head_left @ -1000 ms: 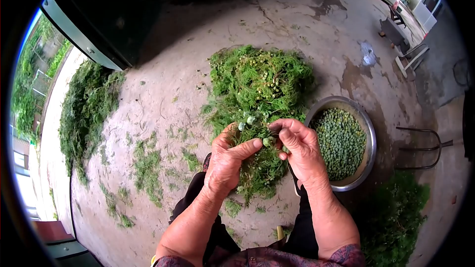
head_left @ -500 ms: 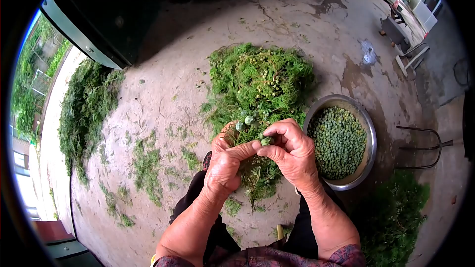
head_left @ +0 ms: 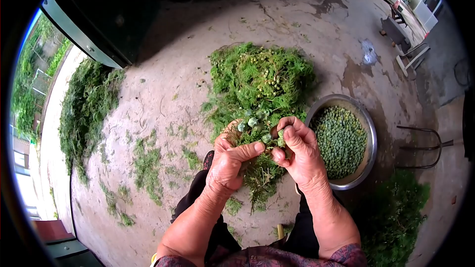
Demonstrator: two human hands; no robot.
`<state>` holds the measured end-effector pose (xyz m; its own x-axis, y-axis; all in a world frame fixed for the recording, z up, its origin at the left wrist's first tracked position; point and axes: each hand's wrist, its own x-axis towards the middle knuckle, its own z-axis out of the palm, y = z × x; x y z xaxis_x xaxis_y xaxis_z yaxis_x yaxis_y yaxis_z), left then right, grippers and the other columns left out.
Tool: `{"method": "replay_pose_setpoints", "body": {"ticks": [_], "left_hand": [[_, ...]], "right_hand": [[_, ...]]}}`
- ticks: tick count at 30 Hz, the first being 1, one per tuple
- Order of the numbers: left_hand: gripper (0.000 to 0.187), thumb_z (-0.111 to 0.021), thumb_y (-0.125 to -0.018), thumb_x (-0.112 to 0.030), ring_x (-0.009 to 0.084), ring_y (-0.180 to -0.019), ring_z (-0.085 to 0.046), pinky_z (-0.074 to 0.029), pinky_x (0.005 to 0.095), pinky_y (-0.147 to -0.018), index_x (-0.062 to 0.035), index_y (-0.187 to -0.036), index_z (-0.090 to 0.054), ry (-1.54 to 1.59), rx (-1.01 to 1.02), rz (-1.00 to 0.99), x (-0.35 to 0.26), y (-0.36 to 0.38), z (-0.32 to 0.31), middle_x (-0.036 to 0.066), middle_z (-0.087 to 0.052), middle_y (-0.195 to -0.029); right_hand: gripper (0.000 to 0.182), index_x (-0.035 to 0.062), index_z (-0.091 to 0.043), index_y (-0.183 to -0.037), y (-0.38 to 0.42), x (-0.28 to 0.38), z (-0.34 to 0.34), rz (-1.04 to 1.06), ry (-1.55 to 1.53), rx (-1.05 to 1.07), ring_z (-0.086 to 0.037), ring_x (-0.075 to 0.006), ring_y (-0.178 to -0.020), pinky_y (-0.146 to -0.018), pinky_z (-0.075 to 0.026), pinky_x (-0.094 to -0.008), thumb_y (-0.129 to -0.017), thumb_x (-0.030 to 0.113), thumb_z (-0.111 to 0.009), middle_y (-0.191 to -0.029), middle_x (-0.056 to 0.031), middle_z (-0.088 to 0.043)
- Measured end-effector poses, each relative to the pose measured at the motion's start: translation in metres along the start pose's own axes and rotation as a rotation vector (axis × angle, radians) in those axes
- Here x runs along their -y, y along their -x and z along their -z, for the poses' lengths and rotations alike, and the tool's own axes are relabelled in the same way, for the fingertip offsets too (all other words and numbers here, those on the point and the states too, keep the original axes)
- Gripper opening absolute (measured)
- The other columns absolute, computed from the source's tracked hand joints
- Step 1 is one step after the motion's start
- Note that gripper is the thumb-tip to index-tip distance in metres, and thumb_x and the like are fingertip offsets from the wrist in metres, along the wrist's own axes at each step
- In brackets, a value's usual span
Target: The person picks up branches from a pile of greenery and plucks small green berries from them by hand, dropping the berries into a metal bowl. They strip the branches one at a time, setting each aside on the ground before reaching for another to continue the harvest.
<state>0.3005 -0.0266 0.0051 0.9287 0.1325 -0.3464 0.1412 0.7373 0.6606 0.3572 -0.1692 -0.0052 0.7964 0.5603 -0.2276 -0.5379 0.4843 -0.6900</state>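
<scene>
My left hand [head_left: 230,160] is closed round a feathery evergreen sprig [head_left: 261,180], its thumb stretched across the stem. Pale green knobbly cones [head_left: 253,122] stick up from the sprig between my hands. At the sprig's right side, my right hand [head_left: 300,155] pinches a green cone [head_left: 281,138] between thumb and fingers. Just beyond both hands is a heap of green branches [head_left: 262,76] dotted with yellowish cones. Beside my right hand stands a round metal basin [head_left: 372,141], holding a large mass of loose green cones [head_left: 339,143].
More cut branches lie in a pile [head_left: 89,113] at the left and a darker pile [head_left: 391,217] at lower right. Scattered sprigs [head_left: 147,168] litter the concrete floor. A metal fork head [head_left: 435,147] lies right of the basin. A small stool [head_left: 412,59] stands farther back.
My right hand has moved slightly right, away from my left thumb, and its fingers have turned round the cone. More cones now show between the hands. My left hand has barely moved.
</scene>
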Motion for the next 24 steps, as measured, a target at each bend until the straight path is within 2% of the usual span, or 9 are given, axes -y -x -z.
{"method": "replay_pose_setpoints", "body": {"ticks": [3,6,8,10,11,15,18,22,24], "left_hand": [[0.034,-0.065,-0.071,0.007,0.0167,-0.076,-0.062,-0.053,0.0301,-0.069,-0.0015,-0.102,-0.056,-0.001,0.013,0.005,0.003,0.0,0.0,0.007,-0.064,-0.09],[0.034,-0.065,-0.071,0.004,0.0168,-0.077,-0.062,-0.052,0.0305,-0.069,-0.0023,-0.103,-0.055,-0.027,0.024,0.015,0.002,0.0,0.003,0.007,-0.064,-0.091],[0.033,-0.066,-0.071,0.002,0.0159,-0.076,-0.061,-0.051,0.0292,-0.071,-0.003,-0.102,-0.055,-0.159,0.025,-0.034,0.003,-0.002,0.004,0.005,-0.064,-0.09],[0.032,-0.065,-0.071,0.002,0.0153,-0.076,-0.061,-0.05,0.028,-0.072,-0.0033,-0.102,-0.056,-0.336,0.025,-0.105,0.002,-0.003,0.004,0.004,-0.064,-0.09],[0.034,-0.064,-0.071,0.005,0.0141,-0.079,-0.06,-0.049,0.0273,-0.075,-0.0038,-0.103,-0.057,-0.228,0.033,-0.072,0.007,-0.004,0.007,0.003,-0.064,-0.092],[0.037,-0.064,-0.071,0.008,0.0139,-0.083,-0.06,-0.049,0.0276,-0.077,-0.0038,-0.106,-0.056,-0.091,0.087,0.035,0.01,-0.004,0.005,0.003,-0.063,-0.094],[0.039,-0.064,-0.072,0.007,0.0151,-0.082,-0.06,-0.05,0.0281,-0.076,-0.003,-0.109,-0.055,-0.091,0.072,0.046,0.012,-0.005,0.001,0.004,-0.063,-0.095],[0.04,-0.065,-0.073,0.005,0.0149,-0.084,-0.059,-0.049,0.029,-0.079,-0.001,-0.11,-0.052,-0.134,0.021,0.122,0.003,0.001,-0.007,0.006,-0.063,-0.095],[0.036,-0.066,-0.076,-0.006,0.0137,-0.083,-0.058,-0.047,0.0276,-0.077,0.0,-0.108,-0.053,-0.228,0.06,0.065,0.006,-0.001,-0.004,0.005,-0.062,-0.092]], "right_hand": [[0.025,0.0066,-0.054,-0.092,-0.002,0.004,-0.003,-0.072,-0.023,-0.134,-0.05,-0.0099,-0.055,-0.042,-0.035,-0.0177,-0.087,0.031,-0.057,-0.077,-0.0016,-0.054],[0.03,0.0058,-0.056,-0.092,-0.002,0.003,0.004,-0.11,-0.077,-0.089,-0.049,-0.0091,-0.055,-0.042,-0.036,-0.0178,-0.087,0.035,-0.057,-0.077,-0.0023,-0.054],[0.039,0.0037,-0.057,-0.091,0.002,0.006,0.001,-0.046,0.346,-0.029,-0.049,-0.0056,-0.055,-0.045,-0.037,-0.0164,-0.084,0.042,-0.06,-0.073,0.0004,-0.054],[0.031,0.0036,-0.059,-0.086,0.002,0.002,-0.004,0.066,0.537,0.01,-0.048,-0.0033,-0.055,-0.045,-0.037,-0.0147,-0.082,0.034,-0.065,-0.068,0.0041,-0.053],[0.022,0.0049,-0.06,-0.082,0.003,0.001,-0.006,0.075,0.56,-0.056,-0.046,-0.0021,-0.054,-0.045,-0.038,-0.0148,-0.081,0.026,-0.067,-0.064,0.0061,-0.051],[0.016,0.0087,-0.063,-0.084,0.002,0.004,0.007,-0.137,0.183,-0.116,-0.044,-0.0031,-0.053,-0.043,-0.037,-0.0175,-0.083,0.024,-0.065,-0.068,0.0059,-0.052],[0.016,0.0091,-0.061,-0.084,0.001,0.002,0.008,-0.119,0.086,-0.21,-0.044,-0.004,-0.055,-0.041,-0.035,-0.0183,-0.083,0.025,-0.064,-0.071,0.0057,-0.053],[0.017,0.0064,-0.057,-0.085,-0.008,0.013,0.023,-0.033,-0.147,-0.075,-0.055,-0.0127,-0.064,-0.044,-0.039,-0.0217,-0.087,0.023,-0.058,-0.082,-0.0069,-0.06],[0.013,0.0054,-0.058,-0.09,-0.008,0.013,0.021,0.047,-0.078,-0.043,-0.051,-0.0092,-0.057,-0.044,-0.036,-0.0187,-0.085,0.018,-0.061,-0.08,-0.0044,-0.058]]}}
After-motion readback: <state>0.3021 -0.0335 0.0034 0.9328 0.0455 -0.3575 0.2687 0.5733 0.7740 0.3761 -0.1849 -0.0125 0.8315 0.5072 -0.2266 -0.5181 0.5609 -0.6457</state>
